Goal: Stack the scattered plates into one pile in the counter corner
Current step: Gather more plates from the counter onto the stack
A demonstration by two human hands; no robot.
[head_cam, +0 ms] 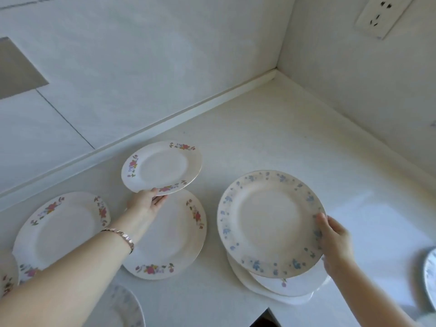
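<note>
Here, the left hand (145,204) pinches the small pink-flowered plate (162,167) at its 6 o'clock rim. The right hand (335,241) grips the blue-flowered plate (269,223) at 4 o'clock.

Small red-flowered plate (161,167) tilted at 9 o'clock; large red-flowered plate (174,234) flat at 7; blue-flowered plate (271,224) atop pile (295,287) at 5.
</note>
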